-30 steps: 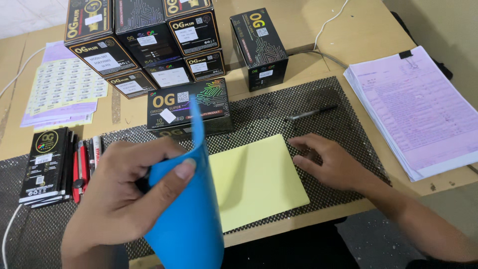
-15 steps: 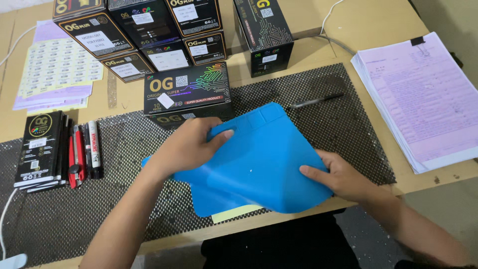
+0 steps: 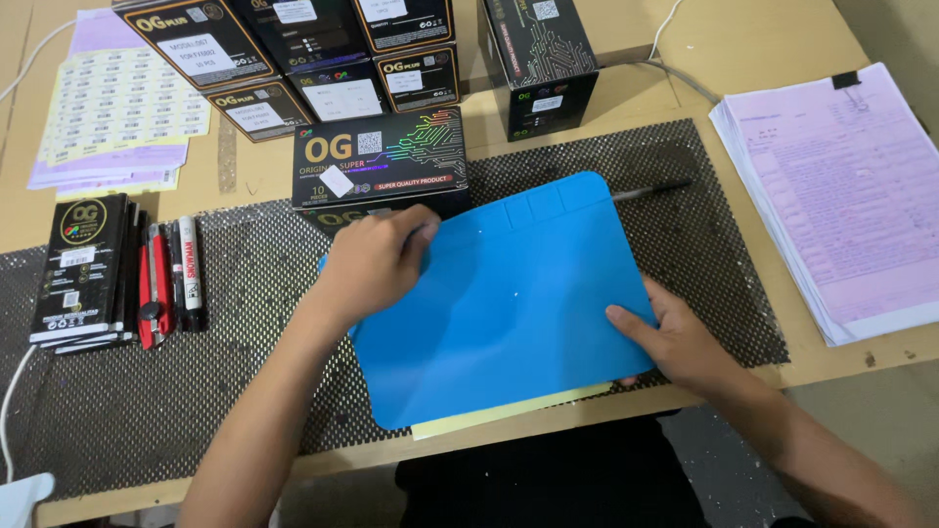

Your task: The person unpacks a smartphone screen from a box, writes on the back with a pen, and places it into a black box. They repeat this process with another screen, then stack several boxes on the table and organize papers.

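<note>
A blue mat lies flat on the worktop over a yellow sheet, long axis tilted; the left hand presses its upper-left corner, the right hand its right edge, neither closed in a grip.

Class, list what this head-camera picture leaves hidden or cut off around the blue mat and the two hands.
Head view:
- Pale yellow sheet: mostly covered by the flat blue rubber mat; only its near edge shows.
- Left hand fingertips: curled out of sight at the mat's edge.
- Dark pen: one end hidden behind the mat.
- Stacked black cardboard boxes: cut off by the top edge.
</note>
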